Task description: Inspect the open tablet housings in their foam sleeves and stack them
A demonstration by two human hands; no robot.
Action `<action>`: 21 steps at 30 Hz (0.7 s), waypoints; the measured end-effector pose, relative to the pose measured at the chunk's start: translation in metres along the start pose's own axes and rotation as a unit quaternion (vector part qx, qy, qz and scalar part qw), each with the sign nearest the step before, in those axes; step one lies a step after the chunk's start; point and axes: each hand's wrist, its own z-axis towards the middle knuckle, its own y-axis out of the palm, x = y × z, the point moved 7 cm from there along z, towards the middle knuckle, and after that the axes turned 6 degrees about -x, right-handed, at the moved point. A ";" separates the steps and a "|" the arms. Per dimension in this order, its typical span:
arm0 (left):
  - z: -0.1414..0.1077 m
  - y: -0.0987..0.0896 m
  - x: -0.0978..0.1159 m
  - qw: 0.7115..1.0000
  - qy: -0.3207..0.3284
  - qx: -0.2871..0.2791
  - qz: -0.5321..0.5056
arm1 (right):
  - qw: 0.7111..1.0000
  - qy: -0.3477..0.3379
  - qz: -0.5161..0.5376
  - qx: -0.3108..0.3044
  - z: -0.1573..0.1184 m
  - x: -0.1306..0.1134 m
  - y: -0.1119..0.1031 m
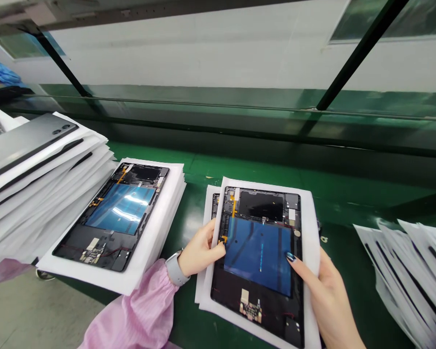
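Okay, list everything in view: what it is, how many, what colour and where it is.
held tablet housing: 1, black with blue film, centre right, open, between both hands
white sheet: 1, white, under the held tablet housing
second tablet housing: 1, black with blue film, left of centre, open, on a sheet stack
sheet stack: 1, white, left of centre
grey tablet back: 1, grey, far left, on stacked sheets
sheet pile: 1, white with black strips, far right
workbench: 1, green, under everything
smartwatch: 1, grey, left wrist
sleeve: 1, pink, left arm
left hand: 1, on the housing's left edge
right hand: 1, dark nails, at the housing's right edge
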 end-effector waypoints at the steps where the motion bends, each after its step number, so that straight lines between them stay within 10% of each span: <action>1: 0.000 0.001 0.000 1.000 -0.007 -0.004 -0.008 | 1.000 0.002 0.001 0.002 0.000 0.000 -0.001; 21: -0.009 -0.001 0.002 0.974 -0.005 -0.047 -0.222 | 0.979 0.064 0.194 -0.013 -0.026 0.001 -0.003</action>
